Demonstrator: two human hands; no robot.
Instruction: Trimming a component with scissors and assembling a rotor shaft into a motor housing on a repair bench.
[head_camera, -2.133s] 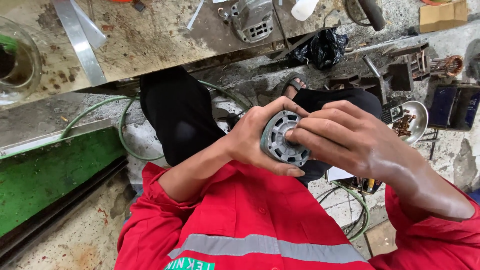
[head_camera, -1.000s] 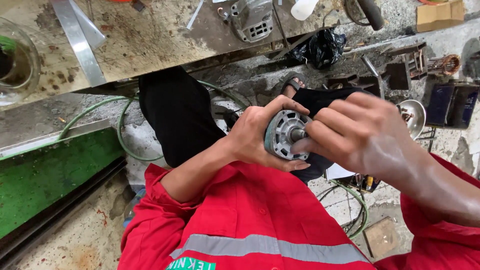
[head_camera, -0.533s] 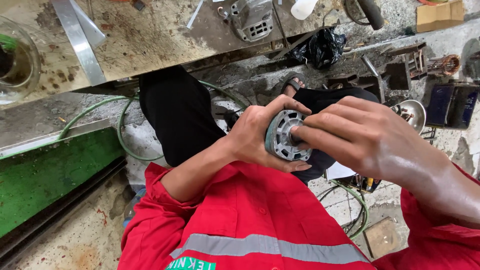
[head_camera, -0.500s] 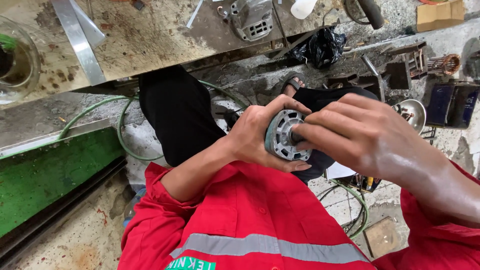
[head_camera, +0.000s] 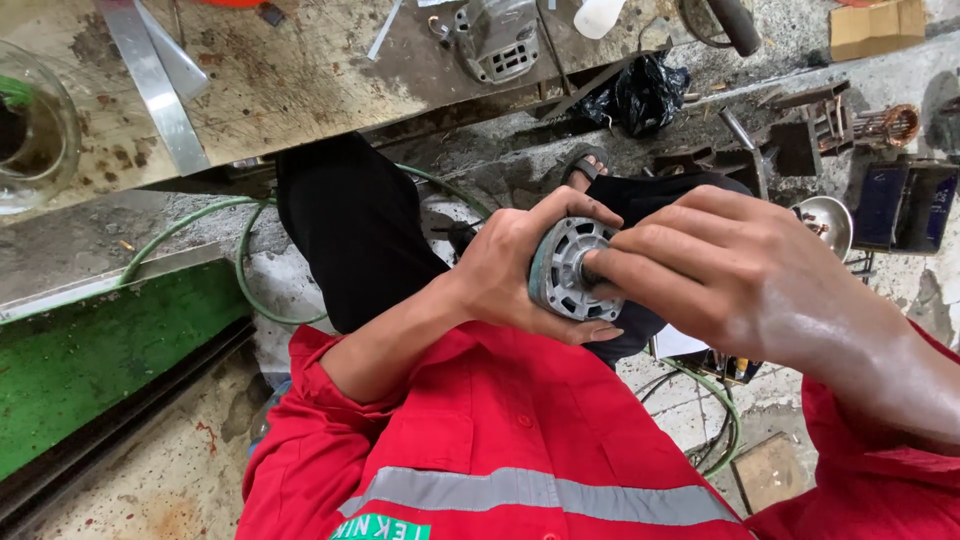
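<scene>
While it sits just above the red lap, the motor cap (head_camera: 572, 270) is the landmark: a round grey casting with slotted openings, its flat face turned up toward the camera and slightly to the right, so its short axis points at the viewer. Nearest, below the cap, a red jacket (head_camera: 480, 450) with a grey reflective band fills the bottom, its printed patch cut off by the edge. The left hand (head_camera: 510, 270) is wrapped around the cap's left rim, thumb under, fingers over the top. The right hand (head_camera: 730, 270) comes from the right, fingers pinched together at the cap's hub; what they grip there is hidden by the fingertips. The cap's right half is covered too. Left of the cap, a black trouser leg (head_camera: 350, 235) rises, with a green hose (head_camera: 250, 260) looping on the floor behind it. Beyond the cap, a black bag (head_camera: 650, 90) lies, and farther up-left a stained bench (head_camera: 300, 70) carries a grey motor housing (head_camera: 497, 38), partly cut off.
</scene>
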